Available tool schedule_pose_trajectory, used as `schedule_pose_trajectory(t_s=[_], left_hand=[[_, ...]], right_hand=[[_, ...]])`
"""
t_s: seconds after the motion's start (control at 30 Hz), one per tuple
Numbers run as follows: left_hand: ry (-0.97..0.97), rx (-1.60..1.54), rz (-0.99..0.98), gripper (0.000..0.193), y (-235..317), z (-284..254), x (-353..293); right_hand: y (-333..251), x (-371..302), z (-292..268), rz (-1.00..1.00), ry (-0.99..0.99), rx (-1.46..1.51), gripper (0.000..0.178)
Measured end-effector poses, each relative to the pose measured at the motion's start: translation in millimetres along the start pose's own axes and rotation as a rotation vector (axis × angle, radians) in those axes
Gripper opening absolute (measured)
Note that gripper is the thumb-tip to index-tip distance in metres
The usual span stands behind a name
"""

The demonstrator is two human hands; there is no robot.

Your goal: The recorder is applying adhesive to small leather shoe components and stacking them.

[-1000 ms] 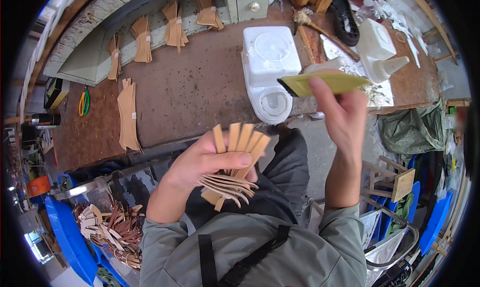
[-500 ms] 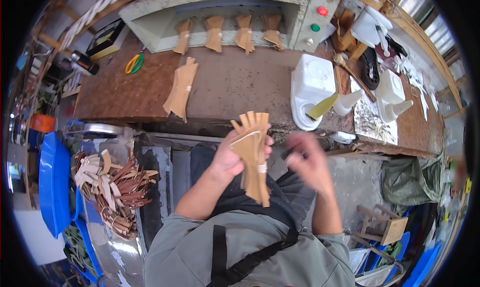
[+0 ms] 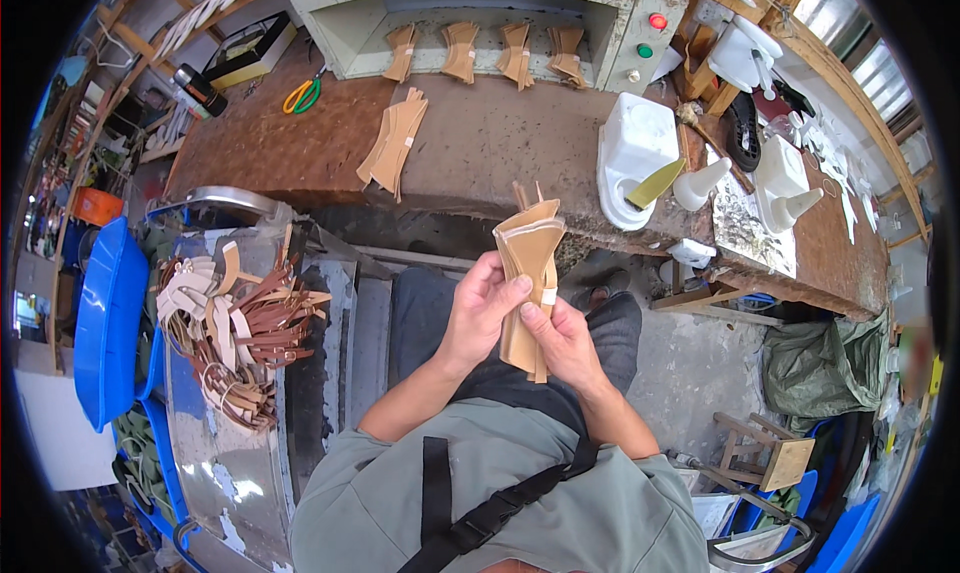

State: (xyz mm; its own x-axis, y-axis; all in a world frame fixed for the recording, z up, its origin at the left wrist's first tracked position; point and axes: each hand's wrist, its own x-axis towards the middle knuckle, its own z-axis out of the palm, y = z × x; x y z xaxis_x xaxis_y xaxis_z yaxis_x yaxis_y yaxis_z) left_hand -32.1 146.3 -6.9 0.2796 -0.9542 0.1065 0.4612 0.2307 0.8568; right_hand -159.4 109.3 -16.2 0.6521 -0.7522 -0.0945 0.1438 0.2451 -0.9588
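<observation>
The left hand (image 3: 480, 313) pinches a bundle of tan leather pieces (image 3: 528, 248) between thumb and fingers; the right hand (image 3: 567, 343) pinches it lower, beside its pale band (image 3: 548, 296). The bundle is above the lap (image 3: 415, 313), top end toward the workbench's (image 3: 475, 138) front edge; exact clearance cannot be told. Open room flanks both hands. A second bundle (image 3: 393, 145) lies near that edge.

Scissors (image 3: 311, 97) (orange-and-green-handled) lie on the tabletop (image 3: 500, 138); a dark green bag (image 3: 825, 368) and a wooden stool (image 3: 788, 463) stand before its right end, a blue tub (image 3: 100, 323) before its left.
</observation>
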Motion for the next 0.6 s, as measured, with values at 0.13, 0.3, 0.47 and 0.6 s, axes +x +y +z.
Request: schedule_pose_trajectory(t_s=[0.13, 0.3, 0.47, 0.6], left_hand=[[0.043, 0.095, 0.029, 0.021, 2, 2, -3], [0.009, 0.203, -0.057, 0.021, 19, 21, -19], [0.017, 0.135, -0.118, 0.022, 21, 31, -24], [0.048, 0.087, -0.174, 0.026, 21, 31, -25]], right_hand=[[-29, -11, -10, -0.110, 0.066, -0.635, 0.028], [-71, -1, -11, -0.198, 0.256, -0.090, 0.027], [-77, -3, -13, -0.147, 0.223, 0.024, 0.015], [-75, -6, -11, -0.108, 0.255, 0.025, 0.015]])
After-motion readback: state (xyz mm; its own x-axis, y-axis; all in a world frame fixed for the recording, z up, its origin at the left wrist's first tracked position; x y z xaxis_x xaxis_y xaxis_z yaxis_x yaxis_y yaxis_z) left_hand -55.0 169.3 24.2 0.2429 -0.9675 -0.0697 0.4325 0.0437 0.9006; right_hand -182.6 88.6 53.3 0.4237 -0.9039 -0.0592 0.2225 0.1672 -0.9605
